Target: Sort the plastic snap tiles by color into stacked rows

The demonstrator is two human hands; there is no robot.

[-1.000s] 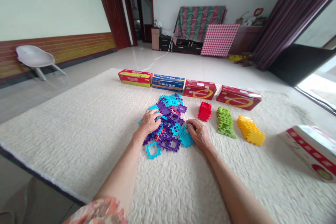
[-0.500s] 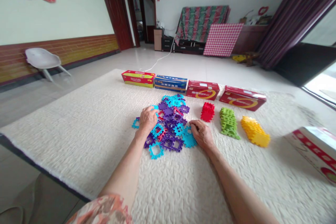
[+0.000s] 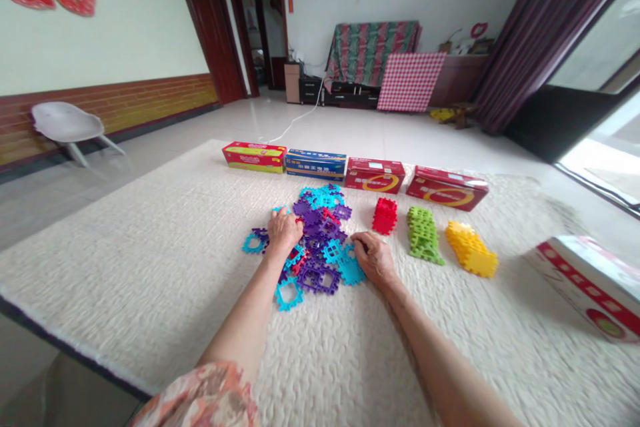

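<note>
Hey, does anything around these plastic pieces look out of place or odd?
A few red pieces sit mixed into the blue and purple pile. That looks odd, since a separate red group stands to its right. I see no damage.

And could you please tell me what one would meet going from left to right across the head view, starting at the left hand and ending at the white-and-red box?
Left hand → right hand → green stack → yellow stack → white-and-red box.
</note>
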